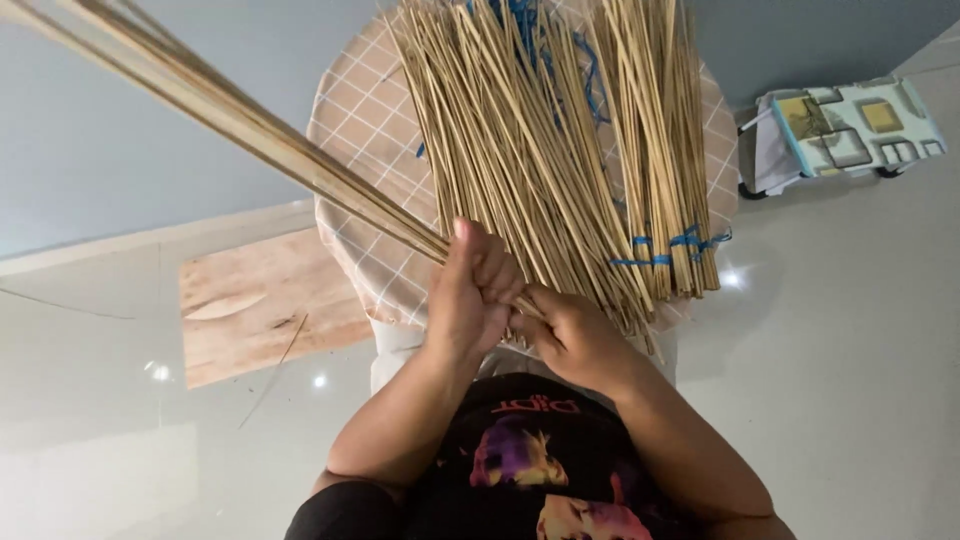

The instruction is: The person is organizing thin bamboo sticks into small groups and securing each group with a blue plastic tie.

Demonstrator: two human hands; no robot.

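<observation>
Nearest the camera we saw the person's black printed shirt (530, 470), with both forearms reaching up from it toward the middle of the frame. The left hand (472, 295) was closed in a fist, thumb up, gripping a thin bunch of bamboo sticks (230, 110). That bunch ran from the fist up and away to the far left corner, held clear above the floor. The right hand (572, 335) sat just beside and slightly nearer than the left, touching it. Its fingers were curled shut around the near ends of the same sticks, where they came out below the left fist.

Just beyond the hands stood a round table (360, 130) under a beige cloth with a white grid. A big loose pile of sticks (520, 150) lay across it, fanning from the near edge toward the far side. To the right of that pile lay a tied bundle (665, 140), bound near its near end with blue string (670, 250). More blue string showed between the sticks at the far side of the table.

Left of the table, a wooden board (260, 300) lay flat on the glossy pale floor (860, 350). At the far right, a small patterned box on wheels (850, 125) stood near the grey wall (120, 140).
</observation>
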